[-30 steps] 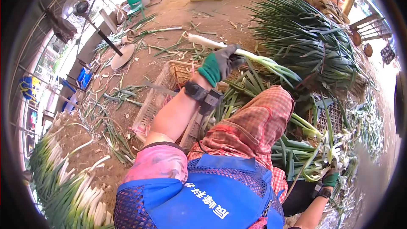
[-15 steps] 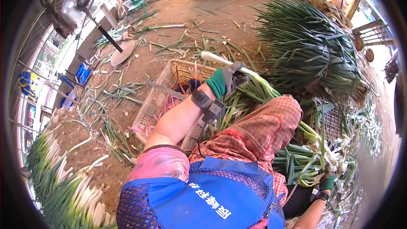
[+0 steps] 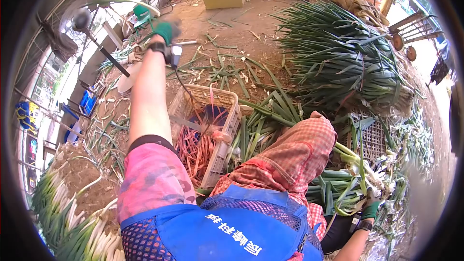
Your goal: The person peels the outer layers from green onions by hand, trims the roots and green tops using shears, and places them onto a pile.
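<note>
My left hand (image 3: 166, 30), in a green-cuffed grey glove, reaches far out at the upper left, its fingers smeared by motion. Just above it a long green onion (image 3: 128, 3) arcs in the air, white end nearest the hand and leaves trailing left. At the lower right my right hand (image 3: 371, 205), gloved alike, is closed around the white root end of green onions (image 3: 368, 178) beside my leg. More onions with dark green leaves (image 3: 328, 188) lie next to that hand.
A plastic crate (image 3: 231, 137) holds pink ties (image 3: 193, 150). Large stacked green onions (image 3: 343, 53) stand at the right; others lie in a row (image 3: 77, 217) at the lower left. A fan (image 3: 81, 19) stands upper left. Leaf scraps litter the floor.
My left hand has swung from above the crate to the upper left, and the green onion has travelled that way too. My right hand stays by the onions at the lower right.
</note>
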Demonstrator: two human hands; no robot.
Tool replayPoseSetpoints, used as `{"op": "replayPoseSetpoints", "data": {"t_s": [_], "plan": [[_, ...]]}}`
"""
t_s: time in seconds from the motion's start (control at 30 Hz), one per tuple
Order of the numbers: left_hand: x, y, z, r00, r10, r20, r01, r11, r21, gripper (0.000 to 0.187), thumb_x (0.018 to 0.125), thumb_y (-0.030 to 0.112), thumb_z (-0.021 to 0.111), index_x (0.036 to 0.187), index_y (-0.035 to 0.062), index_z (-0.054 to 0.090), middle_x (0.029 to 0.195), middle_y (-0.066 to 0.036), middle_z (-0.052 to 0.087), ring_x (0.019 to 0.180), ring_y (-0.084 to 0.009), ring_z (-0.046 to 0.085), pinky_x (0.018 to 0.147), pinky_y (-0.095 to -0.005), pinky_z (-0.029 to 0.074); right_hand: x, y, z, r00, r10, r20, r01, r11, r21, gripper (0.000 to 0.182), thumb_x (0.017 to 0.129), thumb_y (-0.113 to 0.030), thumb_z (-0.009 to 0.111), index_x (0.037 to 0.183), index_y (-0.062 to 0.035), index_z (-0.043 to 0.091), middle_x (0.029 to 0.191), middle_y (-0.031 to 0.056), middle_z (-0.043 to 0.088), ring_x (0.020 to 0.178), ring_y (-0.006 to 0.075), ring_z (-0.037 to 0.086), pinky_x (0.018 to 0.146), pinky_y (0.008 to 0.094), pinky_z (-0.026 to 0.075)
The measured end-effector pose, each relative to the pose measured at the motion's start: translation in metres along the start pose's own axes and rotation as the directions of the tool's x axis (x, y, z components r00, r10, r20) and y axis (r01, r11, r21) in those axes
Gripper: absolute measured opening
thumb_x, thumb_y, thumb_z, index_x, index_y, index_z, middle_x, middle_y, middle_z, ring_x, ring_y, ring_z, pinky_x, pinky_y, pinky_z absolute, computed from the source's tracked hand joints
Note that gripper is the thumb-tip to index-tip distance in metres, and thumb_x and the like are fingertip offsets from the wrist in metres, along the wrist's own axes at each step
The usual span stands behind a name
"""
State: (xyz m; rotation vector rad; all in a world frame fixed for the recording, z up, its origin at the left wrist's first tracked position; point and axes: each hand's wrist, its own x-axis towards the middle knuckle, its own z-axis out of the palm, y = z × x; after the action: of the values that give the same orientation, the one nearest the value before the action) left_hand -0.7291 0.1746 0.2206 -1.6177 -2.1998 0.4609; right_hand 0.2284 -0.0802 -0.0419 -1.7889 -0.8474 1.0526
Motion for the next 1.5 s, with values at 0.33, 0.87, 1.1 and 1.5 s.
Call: {"op": "replayPoseSetpoints", "data": {"t_s": [0.33,0.87,1.1,1.5], "plan": [[-0.163,0.336,-0.051,0.836,0.521,-0.174,-0.165,-0.065,-0.984,0.035,0.087,0.024,0.069,0.116,0.0044,0.066,0.098,-0.007,0.071,0.086,-0.0124,0.064,0.08,-0.0269,0.053,-0.097,-0.125,0.055,0.643,-0.636,0.427,0.72,0.313,-0.619,0.03,0.086,0.001,0.058,0.116,-0.0033,0.063,0.109,0.0168,0.063,0.103,0.0311,0.06,0.085,0.039,0.049],[-0.345,0.486,-0.177,0.142,0.828,-0.542,-0.562,-0.383,-0.733,0.03,0.086,0.028,0.067,0.112,0.0142,0.065,0.093,-0.012,0.07,0.084,-0.0299,0.068,0.073,-0.0375,0.052,-0.236,-0.185,-0.007,0.615,-0.772,-0.16,0.607,0.594,-0.528,0.028,0.083,-0.012,0.064,0.106,0.0037,0.065,0.101,0.0145,0.066,0.092,0.0277,0.064,0.08,0.0407,0.052],[-0.349,0.479,-0.174,-0.057,0.997,-0.058,0.082,-0.054,-0.995,0.028,0.09,0.026,0.062,0.104,0.0019,0.066,0.083,-0.002,0.066,0.073,-0.0079,0.06,0.065,-0.026,0.051,-0.201,-0.125,0.078,0.804,-0.282,0.524,0.22,0.959,0.179,0.026,0.087,-0.009,0.062,0.112,-0.0048,0.064,0.099,0.0056,0.067,0.086,0.0186,0.064,0.074,0.0317,0.053],[-0.305,0.537,-0.184,0.199,0.947,-0.251,0.238,-0.295,-0.925,0.043,0.09,0.017,0.068,0.126,0.0002,0.053,0.104,-0.002,0.062,0.086,-0.0088,0.059,0.076,-0.0242,0.049,0.021,-0.225,-0.02,0.89,-0.398,0.222,0.453,0.826,-0.336,0.04,0.094,-0.04,0.045,0.094,-0.0078,0.069,0.1,0.0087,0.068,0.09,0.0124,0.063,0.072,0.0287,0.051]]}}
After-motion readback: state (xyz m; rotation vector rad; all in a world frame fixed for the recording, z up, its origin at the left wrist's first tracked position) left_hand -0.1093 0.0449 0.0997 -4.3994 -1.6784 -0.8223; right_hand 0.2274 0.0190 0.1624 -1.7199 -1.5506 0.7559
